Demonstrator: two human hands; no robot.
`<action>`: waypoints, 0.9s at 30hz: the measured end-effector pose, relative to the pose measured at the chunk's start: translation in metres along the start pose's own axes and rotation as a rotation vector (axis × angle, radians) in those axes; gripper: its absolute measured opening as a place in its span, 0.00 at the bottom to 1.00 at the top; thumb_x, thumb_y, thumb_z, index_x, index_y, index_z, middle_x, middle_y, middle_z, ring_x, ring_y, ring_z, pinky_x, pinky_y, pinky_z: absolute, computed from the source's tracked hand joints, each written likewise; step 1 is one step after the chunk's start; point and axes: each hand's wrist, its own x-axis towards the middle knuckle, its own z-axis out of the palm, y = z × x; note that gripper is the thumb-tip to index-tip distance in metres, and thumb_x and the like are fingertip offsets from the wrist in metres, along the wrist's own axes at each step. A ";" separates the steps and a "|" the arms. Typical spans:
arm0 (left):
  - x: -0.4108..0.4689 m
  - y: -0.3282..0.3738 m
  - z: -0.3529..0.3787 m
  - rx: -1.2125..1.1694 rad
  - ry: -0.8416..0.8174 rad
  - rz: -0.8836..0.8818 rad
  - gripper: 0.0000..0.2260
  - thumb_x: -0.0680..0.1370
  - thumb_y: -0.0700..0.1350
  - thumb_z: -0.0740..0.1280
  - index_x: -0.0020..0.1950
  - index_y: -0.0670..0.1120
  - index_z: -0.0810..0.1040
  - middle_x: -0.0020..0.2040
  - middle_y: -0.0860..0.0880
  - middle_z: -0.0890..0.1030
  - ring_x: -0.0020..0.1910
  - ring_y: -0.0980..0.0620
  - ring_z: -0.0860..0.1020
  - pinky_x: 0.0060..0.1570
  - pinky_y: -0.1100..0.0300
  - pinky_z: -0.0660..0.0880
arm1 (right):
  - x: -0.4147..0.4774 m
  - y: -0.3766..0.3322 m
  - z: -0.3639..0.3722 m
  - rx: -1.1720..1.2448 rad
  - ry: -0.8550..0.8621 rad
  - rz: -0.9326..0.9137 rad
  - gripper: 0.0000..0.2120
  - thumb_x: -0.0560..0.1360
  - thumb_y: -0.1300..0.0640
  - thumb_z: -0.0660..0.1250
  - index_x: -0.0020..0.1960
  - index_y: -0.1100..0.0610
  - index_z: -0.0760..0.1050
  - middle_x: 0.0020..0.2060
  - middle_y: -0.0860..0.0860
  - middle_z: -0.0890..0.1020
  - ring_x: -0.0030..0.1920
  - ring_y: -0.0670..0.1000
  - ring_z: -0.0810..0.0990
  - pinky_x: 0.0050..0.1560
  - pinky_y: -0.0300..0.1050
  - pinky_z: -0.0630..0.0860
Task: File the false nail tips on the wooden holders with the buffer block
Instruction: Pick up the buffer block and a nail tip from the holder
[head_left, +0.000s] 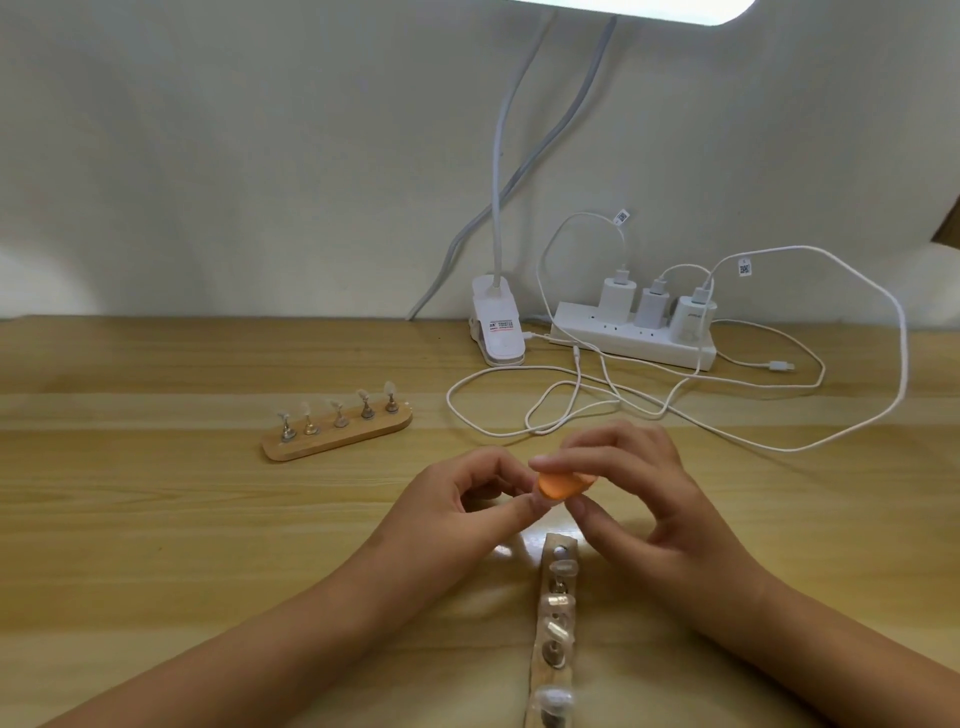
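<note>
Filing, tabletop (208, 519) near edge.
Right hand (649, 512) grips orange rounded buffer block (563, 486); left hand (457, 504) pinches pale false nail tip (543, 503) against it, above long wooden holder (543, 590).

Two wooden holders (337, 441) (548, 545); one buffer block (563, 486); three chargers (615, 299) (653, 307) (693, 318); one power strip (649, 347).

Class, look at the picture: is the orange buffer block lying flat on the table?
No, the right hand pinches the orange buffer block above the table, beside the nail tip held by the left hand.
</note>
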 end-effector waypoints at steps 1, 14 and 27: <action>0.000 0.000 0.000 -0.005 0.003 -0.002 0.06 0.69 0.54 0.73 0.41 0.54 0.82 0.40 0.52 0.82 0.40 0.52 0.77 0.46 0.48 0.78 | 0.001 0.001 0.000 0.002 0.003 0.011 0.13 0.75 0.51 0.64 0.59 0.46 0.79 0.53 0.40 0.79 0.59 0.51 0.75 0.63 0.52 0.66; 0.003 -0.004 -0.001 -0.046 0.071 0.011 0.04 0.69 0.50 0.73 0.42 0.54 0.82 0.44 0.49 0.84 0.42 0.50 0.78 0.45 0.60 0.75 | 0.002 0.002 0.004 0.190 0.064 0.107 0.13 0.74 0.40 0.69 0.55 0.43 0.76 0.53 0.39 0.83 0.59 0.49 0.80 0.64 0.64 0.71; 0.002 -0.001 -0.001 -0.034 0.062 0.014 0.03 0.69 0.50 0.73 0.39 0.55 0.81 0.40 0.55 0.82 0.41 0.52 0.78 0.47 0.50 0.77 | 0.002 0.004 0.002 0.124 0.107 -0.016 0.12 0.74 0.50 0.69 0.55 0.51 0.77 0.48 0.46 0.81 0.51 0.52 0.79 0.54 0.41 0.74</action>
